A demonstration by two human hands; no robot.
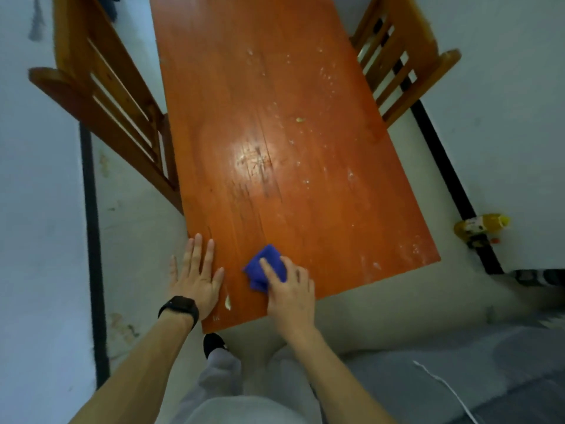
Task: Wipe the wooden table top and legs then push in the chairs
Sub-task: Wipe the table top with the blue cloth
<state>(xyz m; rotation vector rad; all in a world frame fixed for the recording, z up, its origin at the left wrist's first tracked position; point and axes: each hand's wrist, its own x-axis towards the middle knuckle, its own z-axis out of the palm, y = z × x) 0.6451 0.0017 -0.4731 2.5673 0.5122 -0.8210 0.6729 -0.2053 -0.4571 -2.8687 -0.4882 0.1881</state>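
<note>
The orange-brown wooden table top (275,133) stretches away from me, speckled with white crumbs and smears and one small yellowish scrap (300,119). My right hand (290,292) presses a folded blue cloth (265,267) onto the near end of the top. My left hand (197,275) lies flat, fingers spread, on the near left corner, with a black watch on the wrist. A pale scrap (227,302) lies between my hands. One wooden chair (104,96) stands at the left side, another chair (397,59) at the right. The table legs are hidden.
White walls with black skirting close in on both sides. A yellow bottle (480,226) lies on the floor by the right wall. A white cord (446,390) runs over the grey floor at lower right. My legs and a black shoe (214,344) are below the table edge.
</note>
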